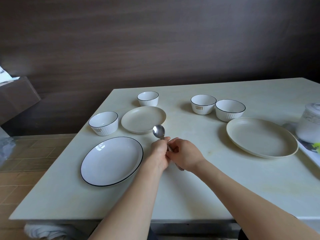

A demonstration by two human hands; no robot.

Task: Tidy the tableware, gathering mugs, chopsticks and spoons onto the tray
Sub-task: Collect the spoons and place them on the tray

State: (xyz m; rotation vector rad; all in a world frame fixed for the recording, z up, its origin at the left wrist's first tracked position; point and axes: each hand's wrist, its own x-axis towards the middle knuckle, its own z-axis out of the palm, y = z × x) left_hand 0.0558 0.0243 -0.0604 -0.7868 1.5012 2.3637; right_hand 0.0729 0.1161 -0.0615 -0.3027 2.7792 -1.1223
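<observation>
A metal spoon (158,132) points its bowl away from me above the middle of the table. My left hand (160,154) grips its handle just below the bowl. My right hand (186,155) is curled round the lower part of the handle, whose end shows under the palm. Both hands meet over the table between the white plate and the large cream plate. The corner of a white tray (310,153) shows at the right edge, with something green on it.
On the pale table (190,196) stand a black-rimmed white plate (111,161), a small cream plate (143,119), a large cream oval plate (261,136), several ribbed white bowls (103,123) and a lidded white jar (310,125) at the right. A dark wall lies behind.
</observation>
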